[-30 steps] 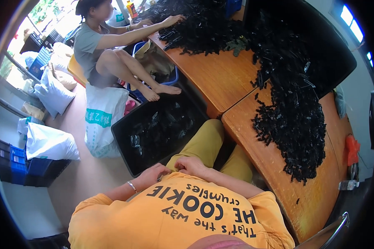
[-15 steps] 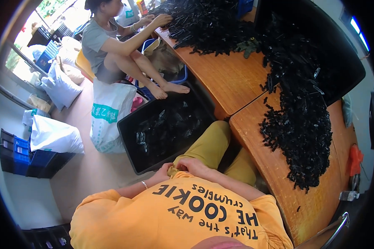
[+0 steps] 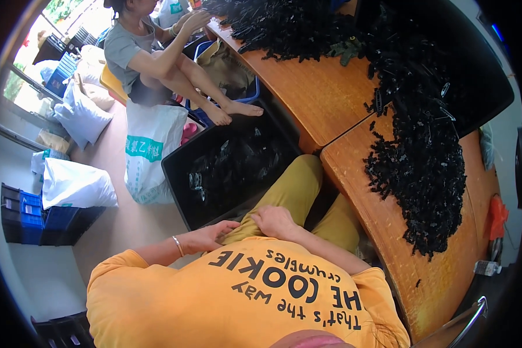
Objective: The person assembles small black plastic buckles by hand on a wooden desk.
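Note:
Both hands lie in my lap below a yellow printed shirt. My left hand [image 3: 210,235], a thin bracelet on its wrist, rests against the inner side of my mustard trouser leg [image 3: 296,188] with its fingers curled; whether it holds anything is hidden. My right hand [image 3: 275,221] lies on top of the same thigh, fingers loosely bent, nothing in it. Just beyond my knees stands a black bin [image 3: 180,174] with several small black parts inside. A long heap of black parts [image 3: 417,162] lies on the wooden table [image 3: 330,98] to my right.
Another person [image 3: 148,55] sits at the far left with bare feet on the bin's edge, reaching into a second heap of black parts [image 3: 284,26]. White sacks [image 3: 151,145] and blue crates [image 3: 23,214] stand on the floor at left. An orange item [image 3: 496,214] lies at the table's right edge.
My hands stay in my lap; the left has drawn slightly closer to my thigh. The view has drifted a little. The other person keeps reaching into the far heap.

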Motion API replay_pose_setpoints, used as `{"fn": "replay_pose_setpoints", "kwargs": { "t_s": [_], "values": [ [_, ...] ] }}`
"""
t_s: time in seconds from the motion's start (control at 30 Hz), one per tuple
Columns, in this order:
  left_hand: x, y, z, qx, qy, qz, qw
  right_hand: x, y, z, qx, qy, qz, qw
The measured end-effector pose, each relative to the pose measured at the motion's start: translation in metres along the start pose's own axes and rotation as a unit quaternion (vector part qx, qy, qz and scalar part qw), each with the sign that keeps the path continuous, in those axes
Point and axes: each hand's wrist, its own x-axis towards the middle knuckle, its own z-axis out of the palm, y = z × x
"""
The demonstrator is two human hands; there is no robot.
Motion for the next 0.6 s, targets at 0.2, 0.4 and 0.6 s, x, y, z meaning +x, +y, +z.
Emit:
{"fn": "replay_pose_setpoints", "kwargs": {
  "t_s": [0.2, 0.4, 0.6],
  "values": [
    [-0.014, -0.033, -0.006, -0.098, -0.011, 0.068, 0.993, 0.004, -0.004, -0.005, -0.008, -0.070, -0.002, 0.998],
    [-0.020, -0.050, -0.003, -0.118, 0.002, 0.099, 0.988, 0.005, 0.000, -0.002, -0.005, -0.051, -0.020, 0.998],
    [-0.022, -0.058, 0.007, -0.146, 0.068, 0.075, 0.984, 0.004, 0.000, -0.007, 0.004, -0.081, -0.009, 0.997]
  ]
}}
